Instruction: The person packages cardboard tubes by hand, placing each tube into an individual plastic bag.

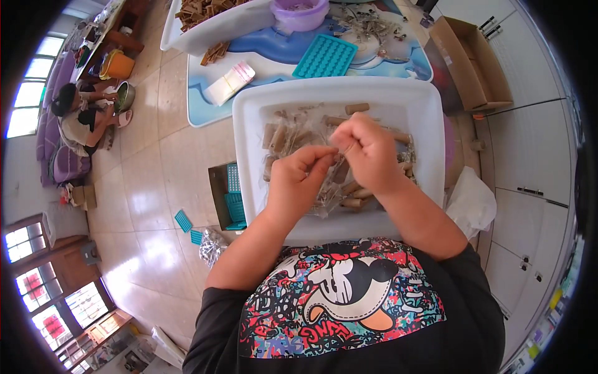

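Note:
My left hand and my right hand meet over a white plastic tub. Thumb and forefinger of each are pinched together, on what looks like the top edge of a small clear plastic bag with something brown in it. My fingers partly cover it. Below them in the tub lie several brown cardboard tubes, some loose and some inside clear bags.
Beyond the tub, a blue patterned table holds a teal mould tray, a stack of clear bags, a purple basin and small metal parts. A cardboard box stands right. A person sits far left with a bowl.

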A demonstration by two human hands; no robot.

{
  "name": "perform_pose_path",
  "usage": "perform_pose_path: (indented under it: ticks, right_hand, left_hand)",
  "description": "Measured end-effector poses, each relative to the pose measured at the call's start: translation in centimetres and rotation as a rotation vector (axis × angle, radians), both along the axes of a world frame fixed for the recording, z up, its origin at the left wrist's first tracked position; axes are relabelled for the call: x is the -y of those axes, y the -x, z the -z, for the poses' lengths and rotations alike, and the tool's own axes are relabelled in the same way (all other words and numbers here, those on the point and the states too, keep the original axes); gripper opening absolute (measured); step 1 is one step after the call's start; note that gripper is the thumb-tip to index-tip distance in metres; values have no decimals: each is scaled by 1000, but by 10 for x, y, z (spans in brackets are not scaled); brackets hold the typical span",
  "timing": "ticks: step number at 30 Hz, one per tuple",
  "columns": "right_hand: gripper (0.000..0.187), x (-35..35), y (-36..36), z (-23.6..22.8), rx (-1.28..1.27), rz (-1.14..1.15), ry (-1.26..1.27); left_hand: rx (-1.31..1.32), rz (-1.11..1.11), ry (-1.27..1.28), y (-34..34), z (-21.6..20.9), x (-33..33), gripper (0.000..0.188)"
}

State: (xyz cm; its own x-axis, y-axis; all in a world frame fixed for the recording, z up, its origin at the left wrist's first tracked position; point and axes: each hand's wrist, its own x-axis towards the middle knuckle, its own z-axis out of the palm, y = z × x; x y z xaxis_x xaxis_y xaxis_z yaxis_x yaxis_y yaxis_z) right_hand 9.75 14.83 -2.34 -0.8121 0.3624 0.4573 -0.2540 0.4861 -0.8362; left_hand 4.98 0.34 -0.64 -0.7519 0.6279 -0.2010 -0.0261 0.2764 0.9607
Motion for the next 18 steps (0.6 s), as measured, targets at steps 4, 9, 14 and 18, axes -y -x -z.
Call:
perform_pose_path:
  ticks: [4,9,14,18]
  right_hand:
    - [15,-29,4,-6,78,47,960]
    - [17,-31,-2,-11,245,-41,976]
    - [16,-13,-4,-13,343,-197,718]
    - [14,-12,-2,-8,418,-231,639]
  left_hand:
    - [109,-94,-175,5,2,5,15]
    - [265,-179,-291,18,-10,12,16]
    - [240,-158,-255,23,-15,15,16]
    - [234,-130,-261,24,-11,17,16]
